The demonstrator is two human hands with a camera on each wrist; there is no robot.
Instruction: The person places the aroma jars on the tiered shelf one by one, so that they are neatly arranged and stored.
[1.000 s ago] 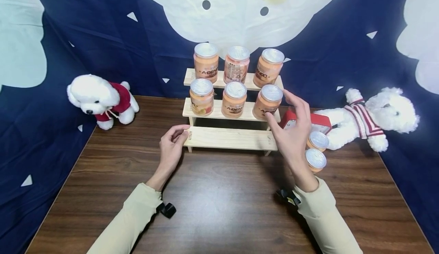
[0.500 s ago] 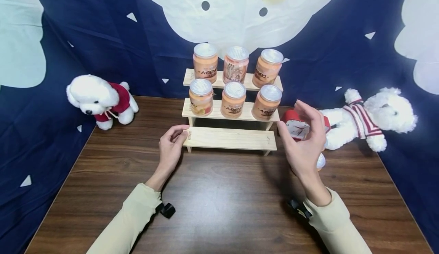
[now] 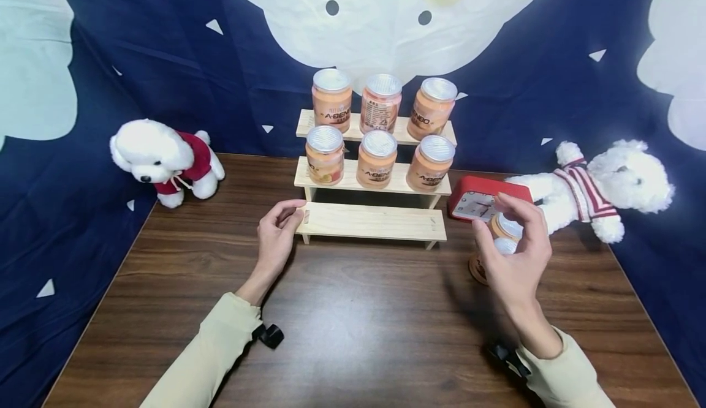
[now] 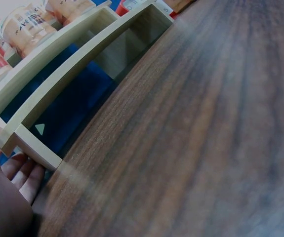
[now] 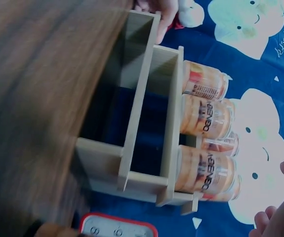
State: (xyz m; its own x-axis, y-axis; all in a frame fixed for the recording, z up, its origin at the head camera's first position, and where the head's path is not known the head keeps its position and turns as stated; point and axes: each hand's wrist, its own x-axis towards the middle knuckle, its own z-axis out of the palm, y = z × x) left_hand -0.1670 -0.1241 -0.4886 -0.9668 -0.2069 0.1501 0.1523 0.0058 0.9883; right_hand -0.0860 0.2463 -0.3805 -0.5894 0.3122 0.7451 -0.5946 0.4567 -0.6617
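Risk, jar slip: While the right hand (image 3: 515, 261) curls its fingers over the silver lid of the near orange jar (image 3: 503, 250), the hold looks like a fingertip grip from above, so, as I judge it, a smooth lid could slide out.
Risk, neighbour jar: the second orange jar (image 3: 506, 226) stands just behind and close to the first, touching or nearly so; a careless lift could tip it.
Risk, clock: the red alarm clock (image 3: 478, 200) sits just behind both jars, near the plush bear in the striped jumper (image 3: 601, 184), so a sideways swing could knock it.
Risk, rack: the wooden three-step rack (image 3: 372, 221) has its bottom step bare; a jar set near its edge could topple, and six jars stand on the steps above.
Right hand: partly closed, fingers and thumb bent round the near jar's lid; whether it bears weight I cannot tell.
Left hand (image 3: 277, 236): loosely curled, holding nothing, fingertips resting against the rack's left end on the bottom step.
Jar, look: small round jar, orange contents or label, ribbed silver lid, upright on the brown wooden table (image 3: 353, 316).
Jar, place: right of the rack, in front of the clock, mostly hidden by the hand.
Far left: a white plush dog in a red top (image 3: 162, 160).
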